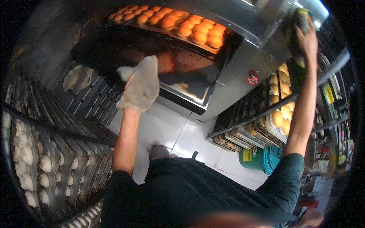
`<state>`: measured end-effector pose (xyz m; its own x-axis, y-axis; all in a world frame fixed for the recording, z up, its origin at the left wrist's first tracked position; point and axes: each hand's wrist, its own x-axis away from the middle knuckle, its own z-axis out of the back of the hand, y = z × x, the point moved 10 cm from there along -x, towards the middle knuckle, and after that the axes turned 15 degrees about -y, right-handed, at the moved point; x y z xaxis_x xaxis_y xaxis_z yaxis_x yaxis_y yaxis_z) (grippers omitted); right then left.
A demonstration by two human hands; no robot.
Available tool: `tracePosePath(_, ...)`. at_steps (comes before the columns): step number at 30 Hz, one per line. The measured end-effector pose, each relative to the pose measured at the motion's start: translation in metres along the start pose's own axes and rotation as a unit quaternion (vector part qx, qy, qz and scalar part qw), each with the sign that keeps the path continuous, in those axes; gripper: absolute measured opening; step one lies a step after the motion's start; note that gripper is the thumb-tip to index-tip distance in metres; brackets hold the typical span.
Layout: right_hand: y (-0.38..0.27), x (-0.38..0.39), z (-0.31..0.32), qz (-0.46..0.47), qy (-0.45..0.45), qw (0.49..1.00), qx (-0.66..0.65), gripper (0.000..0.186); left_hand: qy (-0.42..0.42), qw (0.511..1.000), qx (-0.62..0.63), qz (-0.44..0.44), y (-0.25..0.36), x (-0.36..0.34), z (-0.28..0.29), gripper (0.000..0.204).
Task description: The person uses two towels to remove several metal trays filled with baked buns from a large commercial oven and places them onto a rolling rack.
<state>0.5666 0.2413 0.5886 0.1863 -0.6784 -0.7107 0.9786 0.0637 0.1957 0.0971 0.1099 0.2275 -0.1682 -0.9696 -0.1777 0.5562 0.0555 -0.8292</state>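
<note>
My left hand [138, 85] wears a pale, worn oven mitt and hangs in front of the open oven. The mitt's thumb stands apart from its finger part, and nothing shows in its grasp. Just beyond it lies the lowered dark oven door [182, 72], its shiny surface reflecting the glow. Inside the oven, browned buns [167, 22] sit in rows on trays under orange light. My right hand [307, 40] is raised at the upper right, fingers curled against a dark, rounded object [300, 21] with yellow and green on it. I cannot make out its kind.
A rack of pale dough pieces [45, 178] stands at left. Baked buns [279, 117] fill a rack at right, beside a green bucket [251, 159] with a teal one. A red valve handle [252, 77] juts from the oven side. A cloth [78, 78] hangs left of the door.
</note>
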Motion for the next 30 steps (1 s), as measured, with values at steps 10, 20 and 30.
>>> tracePosePath(10,-0.001,0.001,-0.008,-0.067,-0.040,0.991,0.113,0.052,-0.223,0.881,0.411,0.078,0.039,-0.230,-0.164,0.035)
tracePosePath(20,0.006,0.014,0.001,-0.024,-0.144,0.985,0.093,0.055,-0.054,0.979,-0.087,-0.177,0.128,-0.383,-0.140,0.031)
tracePosePath(30,-0.043,0.271,0.010,-0.389,-0.121,0.853,-0.326,0.043,-0.150,0.954,0.257,-0.034,0.042,-0.438,-0.277,0.035)
